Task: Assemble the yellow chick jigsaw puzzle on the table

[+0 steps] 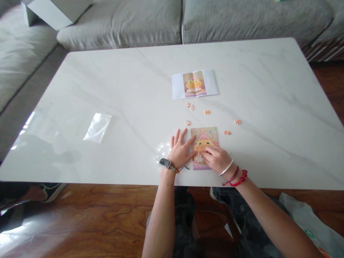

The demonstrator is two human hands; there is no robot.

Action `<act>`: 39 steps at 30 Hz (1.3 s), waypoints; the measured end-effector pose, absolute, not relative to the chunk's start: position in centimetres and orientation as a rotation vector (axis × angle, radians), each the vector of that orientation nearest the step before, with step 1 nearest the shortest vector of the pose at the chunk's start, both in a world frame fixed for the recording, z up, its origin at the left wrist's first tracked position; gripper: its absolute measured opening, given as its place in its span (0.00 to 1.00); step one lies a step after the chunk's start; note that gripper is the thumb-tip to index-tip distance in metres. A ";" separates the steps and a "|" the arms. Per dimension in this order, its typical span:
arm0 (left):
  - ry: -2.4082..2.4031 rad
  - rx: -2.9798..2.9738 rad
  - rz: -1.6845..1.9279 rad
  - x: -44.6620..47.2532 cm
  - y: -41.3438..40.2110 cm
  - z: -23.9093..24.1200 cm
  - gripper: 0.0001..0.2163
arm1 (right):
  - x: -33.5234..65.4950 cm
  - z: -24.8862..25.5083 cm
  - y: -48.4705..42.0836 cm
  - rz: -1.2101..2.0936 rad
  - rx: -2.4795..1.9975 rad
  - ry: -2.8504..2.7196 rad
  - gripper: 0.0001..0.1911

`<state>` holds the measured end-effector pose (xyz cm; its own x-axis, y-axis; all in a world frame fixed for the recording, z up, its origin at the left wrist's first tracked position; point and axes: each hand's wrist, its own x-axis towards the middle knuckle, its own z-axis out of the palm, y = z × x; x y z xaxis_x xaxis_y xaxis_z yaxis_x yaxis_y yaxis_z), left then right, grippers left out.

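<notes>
A small jigsaw puzzle (204,136) lies near the table's front edge, showing a yellow character with a pink hat. My left hand (180,150) is open with fingers spread; its thumb and index finger reach over the puzzle's left edge. Over the puzzle's lower right part, my right hand (216,158) has its fingers bent and pressed together against the surface. Whatever those fingertips may hold is hidden. Beyond the puzzle lie several loose puzzle pieces, among them an orange one (206,112), a pinkish one (187,123) and one at the right (237,122).
A creased reference picture (212,83) stands farther back on the white marbled table (134,82). To the left lies a clear plastic bag (98,128). Another transparent item (161,152) is partly under my left wrist. A grey sofa (129,25) borders the far side.
</notes>
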<state>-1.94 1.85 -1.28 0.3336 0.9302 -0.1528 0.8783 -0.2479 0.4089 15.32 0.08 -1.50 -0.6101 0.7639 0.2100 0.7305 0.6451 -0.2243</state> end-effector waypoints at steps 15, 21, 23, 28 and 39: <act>1.597 2.156 0.159 -1.9 1.8 -1.3 0.24 | 15.1 -1.2 0.0 0.124 -1.232 -2.600 0.13; 1.591 2.166 0.161 -1.9 1.8 -1.4 0.25 | 15.2 -1.3 0.0 0.118 -1.198 -2.615 0.13; 1.597 2.167 0.165 -1.8 1.8 -1.4 0.25 | 15.1 -1.4 -0.1 0.109 -1.210 -2.615 0.12; 1.612 2.147 0.159 -1.5 1.9 -1.1 0.24 | 14.8 -1.5 -0.8 0.091 -1.268 -2.627 0.12; 1.625 2.114 0.172 -1.2 1.8 -1.3 0.24 | 15.6 -0.7 -1.2 0.227 -1.292 -2.578 0.10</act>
<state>-1.22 1.84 -1.32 0.2921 0.9395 -0.1789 0.8811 -0.1916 0.4324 15.56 -1.22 -0.75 -0.5759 0.8035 0.1509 0.7648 0.5947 -0.2478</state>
